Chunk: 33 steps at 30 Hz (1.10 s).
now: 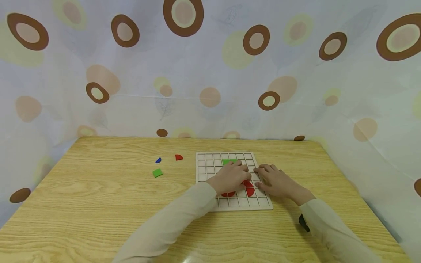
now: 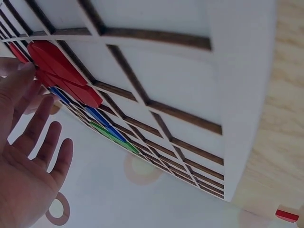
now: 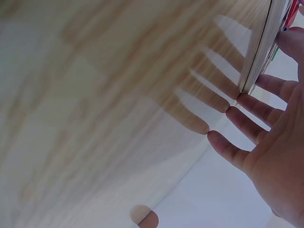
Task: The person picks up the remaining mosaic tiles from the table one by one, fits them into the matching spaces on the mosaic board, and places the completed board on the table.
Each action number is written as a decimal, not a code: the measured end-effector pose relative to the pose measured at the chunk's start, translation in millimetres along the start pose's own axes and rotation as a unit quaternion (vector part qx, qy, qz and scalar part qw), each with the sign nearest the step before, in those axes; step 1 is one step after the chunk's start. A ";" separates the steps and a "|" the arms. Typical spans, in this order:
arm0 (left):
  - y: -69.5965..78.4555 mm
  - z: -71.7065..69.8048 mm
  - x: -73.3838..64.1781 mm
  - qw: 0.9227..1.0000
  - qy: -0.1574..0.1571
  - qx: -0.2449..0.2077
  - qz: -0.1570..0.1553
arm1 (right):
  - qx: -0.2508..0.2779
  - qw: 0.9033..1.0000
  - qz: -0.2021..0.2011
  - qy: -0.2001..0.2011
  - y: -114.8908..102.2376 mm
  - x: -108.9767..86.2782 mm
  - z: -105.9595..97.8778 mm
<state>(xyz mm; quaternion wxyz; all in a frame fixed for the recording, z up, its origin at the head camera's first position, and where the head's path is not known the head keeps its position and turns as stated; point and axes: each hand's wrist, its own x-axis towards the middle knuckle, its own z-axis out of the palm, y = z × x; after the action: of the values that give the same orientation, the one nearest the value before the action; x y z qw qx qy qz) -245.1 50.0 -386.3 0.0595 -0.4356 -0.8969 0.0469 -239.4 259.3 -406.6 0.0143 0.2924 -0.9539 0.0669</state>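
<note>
A white board (image 1: 241, 203) with a dark-lined grid of squares lies on the table. My left hand (image 1: 230, 176) reaches across it; its thumb and a finger are at red quarter-round pieces (image 1: 250, 191) on the right side. In the left wrist view its other fingers are spread loosely, and the thumb tip touches a red piece (image 2: 17, 51). A rounded red shape (image 1: 227, 194) lies partly under that hand. Blue pieces (image 2: 105, 122) and green pieces (image 1: 229, 161) sit farther up the grid. My right hand (image 1: 277, 181) rests its extended fingertips along the board's right edge and the table.
Left of the board lie a loose red quarter-round piece (image 1: 179, 157), a small blue half-round piece (image 1: 158, 160) and a green square (image 1: 157, 172). The wood-grain table (image 1: 98, 190) meets a patterned cloth (image 1: 210, 120) at its back and sides.
</note>
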 end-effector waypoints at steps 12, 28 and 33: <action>2.6 -1.8 -0.2 1.000 0.006 0.015 -0.004 | 0.000 1.000 0.007 -0.009 1.1 1.4 0.5; 3.0 -0.6 5.5 1.000 0.012 0.013 -0.015 | 0.000 1.000 0.012 -0.011 0.0 1.6 -0.5; 4.2 1.4 7.6 0.999 0.010 0.034 -0.017 | 0.000 1.000 0.011 -0.006 0.8 1.8 1.4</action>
<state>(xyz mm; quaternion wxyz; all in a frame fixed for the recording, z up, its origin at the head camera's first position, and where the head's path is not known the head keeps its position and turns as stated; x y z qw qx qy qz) -246.7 58.5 -387.8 0.0840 -0.4182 -0.9016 0.0716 -241.3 258.7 -407.9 0.0074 0.2823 -0.9571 0.0651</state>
